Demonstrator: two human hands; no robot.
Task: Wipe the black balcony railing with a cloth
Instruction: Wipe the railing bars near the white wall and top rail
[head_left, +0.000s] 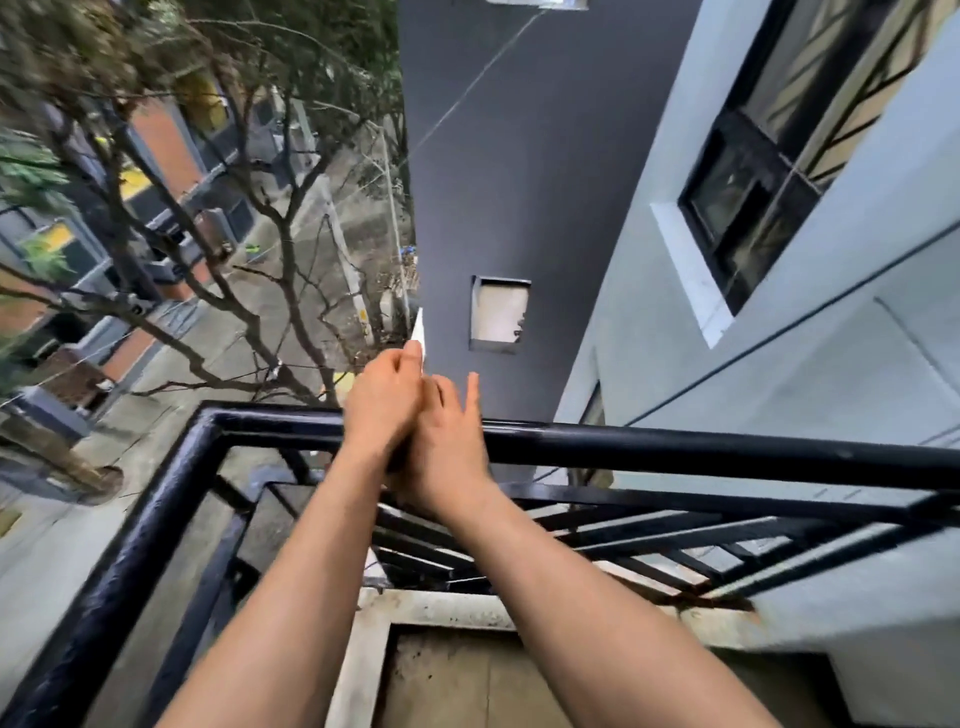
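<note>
The black balcony railing (701, 452) runs across the view and turns a corner at the left (208, 421). Both my hands are raised together just above its top rail, past the corner. My left hand (384, 400) pinches a thin white cloth (420, 332), of which only a narrow edge sticks up above the fingers. My right hand (452, 436) lies against the left one with two fingers pointing up; the rest of the cloth is hidden between the hands.
Below the top rail are slanted black bars (623, 540) and a rusty concrete ledge (457, 608). A dark grey wall (519, 182) and a pale wall with a window (769, 176) stand beyond. Trees and a street (249, 249) lie far below at left.
</note>
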